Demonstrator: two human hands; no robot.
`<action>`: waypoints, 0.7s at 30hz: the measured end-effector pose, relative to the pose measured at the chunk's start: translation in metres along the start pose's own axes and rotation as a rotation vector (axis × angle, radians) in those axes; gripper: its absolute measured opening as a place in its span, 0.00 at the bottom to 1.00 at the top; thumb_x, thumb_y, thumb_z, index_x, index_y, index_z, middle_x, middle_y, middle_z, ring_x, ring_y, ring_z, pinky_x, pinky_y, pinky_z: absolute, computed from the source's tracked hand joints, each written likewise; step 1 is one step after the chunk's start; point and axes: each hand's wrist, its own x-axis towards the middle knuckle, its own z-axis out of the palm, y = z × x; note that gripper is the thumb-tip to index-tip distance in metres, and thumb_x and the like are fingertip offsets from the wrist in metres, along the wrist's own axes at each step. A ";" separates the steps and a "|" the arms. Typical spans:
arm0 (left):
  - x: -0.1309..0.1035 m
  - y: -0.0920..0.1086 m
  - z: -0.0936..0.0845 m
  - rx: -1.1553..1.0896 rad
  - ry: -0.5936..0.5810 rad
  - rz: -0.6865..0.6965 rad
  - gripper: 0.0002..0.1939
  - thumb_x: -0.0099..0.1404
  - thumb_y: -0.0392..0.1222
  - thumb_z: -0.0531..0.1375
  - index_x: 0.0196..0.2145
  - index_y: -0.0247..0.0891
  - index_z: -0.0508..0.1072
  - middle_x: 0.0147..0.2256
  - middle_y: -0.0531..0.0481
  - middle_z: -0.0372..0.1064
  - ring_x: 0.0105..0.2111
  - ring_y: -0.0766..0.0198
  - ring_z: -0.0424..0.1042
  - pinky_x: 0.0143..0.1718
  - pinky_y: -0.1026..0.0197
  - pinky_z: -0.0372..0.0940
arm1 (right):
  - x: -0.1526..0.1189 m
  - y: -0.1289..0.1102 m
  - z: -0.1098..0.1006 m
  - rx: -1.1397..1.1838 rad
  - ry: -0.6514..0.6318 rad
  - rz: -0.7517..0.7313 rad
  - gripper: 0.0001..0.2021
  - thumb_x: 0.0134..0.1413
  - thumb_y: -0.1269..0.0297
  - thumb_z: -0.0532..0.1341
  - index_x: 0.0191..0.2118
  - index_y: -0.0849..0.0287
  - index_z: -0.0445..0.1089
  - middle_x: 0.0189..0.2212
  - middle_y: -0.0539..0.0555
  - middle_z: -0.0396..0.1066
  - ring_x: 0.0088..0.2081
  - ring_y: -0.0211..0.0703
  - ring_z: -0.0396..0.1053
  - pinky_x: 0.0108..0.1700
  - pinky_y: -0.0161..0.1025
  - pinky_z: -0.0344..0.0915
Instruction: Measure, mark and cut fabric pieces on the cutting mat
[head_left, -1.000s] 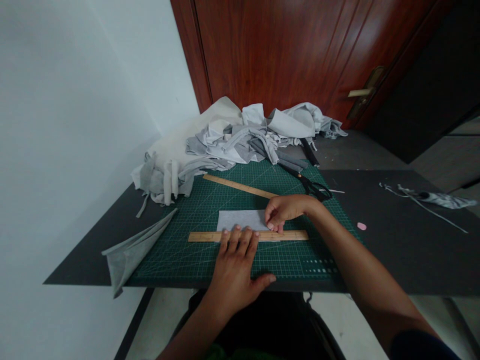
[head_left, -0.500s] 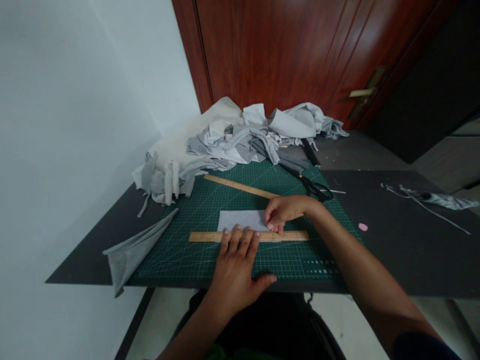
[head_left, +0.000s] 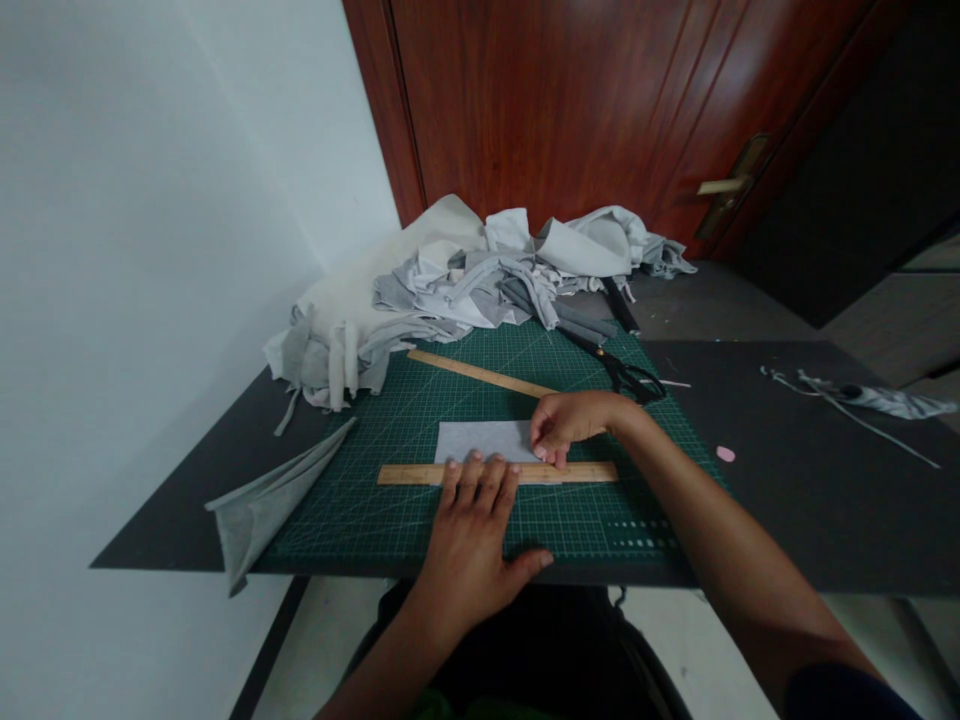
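My left hand (head_left: 472, 545) lies flat with fingers spread, its fingertips pressing on a wooden ruler (head_left: 409, 474). The ruler lies across the lower part of a light grey piece of fabric (head_left: 480, 440) on the green cutting mat (head_left: 345, 530). At the fabric's right end, my right hand (head_left: 571, 422) is closed in a pinch just above the ruler's edge. Whatever sits between those fingertips is too small or hidden to name. Beyond the fabric, a second wooden ruler (head_left: 480, 373) lies slanted, its right end hidden behind my right hand.
Black-handled scissors (head_left: 626, 375) lie at the mat's upper right. Heaped grey and white fabric scraps (head_left: 487, 280) line the back. A folded grey cloth (head_left: 274, 510) overhangs the front left edge. On the dark table to the right are a pink piece (head_left: 725, 454) and a patterned bundle with cords (head_left: 892, 400).
Almost nothing differs. Both hands, the ruler and the fabric keep their places, with at most a tiny shift of the right fingertips.
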 end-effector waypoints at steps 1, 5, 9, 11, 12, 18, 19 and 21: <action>0.000 0.000 0.000 -0.002 0.000 0.001 0.49 0.65 0.74 0.54 0.71 0.36 0.57 0.70 0.39 0.55 0.72 0.38 0.47 0.71 0.32 0.41 | -0.001 -0.001 0.000 -0.001 -0.003 0.000 0.26 0.32 0.46 0.79 0.29 0.64 0.76 0.24 0.49 0.76 0.27 0.39 0.75 0.37 0.39 0.76; -0.001 0.000 0.002 -0.004 0.008 0.003 0.49 0.66 0.74 0.54 0.71 0.36 0.57 0.71 0.39 0.54 0.72 0.38 0.47 0.71 0.31 0.41 | -0.003 -0.004 0.001 0.000 -0.022 -0.004 0.26 0.33 0.45 0.79 0.29 0.64 0.75 0.23 0.49 0.76 0.26 0.37 0.75 0.35 0.37 0.76; -0.001 0.000 0.003 -0.001 0.014 0.006 0.49 0.65 0.74 0.55 0.71 0.36 0.57 0.71 0.39 0.54 0.72 0.38 0.47 0.71 0.32 0.41 | -0.002 -0.005 0.001 -0.013 -0.020 -0.003 0.25 0.34 0.46 0.78 0.29 0.63 0.75 0.23 0.49 0.76 0.26 0.38 0.75 0.34 0.36 0.76; -0.001 0.000 0.003 0.003 0.015 0.009 0.49 0.65 0.73 0.56 0.71 0.35 0.57 0.71 0.39 0.54 0.72 0.38 0.46 0.72 0.32 0.40 | -0.001 -0.003 0.000 -0.020 0.004 0.003 0.25 0.34 0.46 0.78 0.29 0.63 0.75 0.23 0.49 0.76 0.26 0.38 0.76 0.35 0.36 0.75; -0.001 -0.001 0.003 0.003 0.017 0.009 0.49 0.65 0.73 0.55 0.71 0.35 0.57 0.71 0.39 0.54 0.72 0.38 0.46 0.72 0.32 0.40 | 0.000 -0.002 0.000 -0.024 0.017 0.007 0.25 0.33 0.46 0.78 0.29 0.63 0.75 0.23 0.49 0.76 0.26 0.39 0.76 0.35 0.37 0.75; 0.000 -0.001 0.002 0.002 0.015 0.013 0.49 0.66 0.74 0.54 0.71 0.34 0.57 0.70 0.38 0.54 0.72 0.37 0.47 0.71 0.31 0.41 | 0.000 -0.001 -0.001 -0.030 0.044 0.014 0.26 0.32 0.45 0.78 0.29 0.63 0.75 0.24 0.49 0.76 0.26 0.39 0.75 0.35 0.37 0.75; 0.000 -0.001 0.001 0.002 0.014 0.013 0.49 0.66 0.74 0.54 0.71 0.34 0.57 0.70 0.38 0.54 0.72 0.37 0.47 0.71 0.31 0.41 | 0.000 -0.001 -0.001 -0.031 0.037 0.015 0.26 0.32 0.45 0.78 0.29 0.63 0.75 0.24 0.49 0.75 0.26 0.39 0.75 0.35 0.37 0.75; 0.000 0.000 0.000 0.002 0.006 0.008 0.49 0.66 0.73 0.54 0.71 0.35 0.57 0.70 0.38 0.54 0.72 0.37 0.47 0.71 0.31 0.41 | -0.001 -0.002 0.000 -0.027 0.013 0.013 0.26 0.33 0.46 0.78 0.29 0.63 0.75 0.24 0.49 0.75 0.26 0.38 0.75 0.36 0.37 0.75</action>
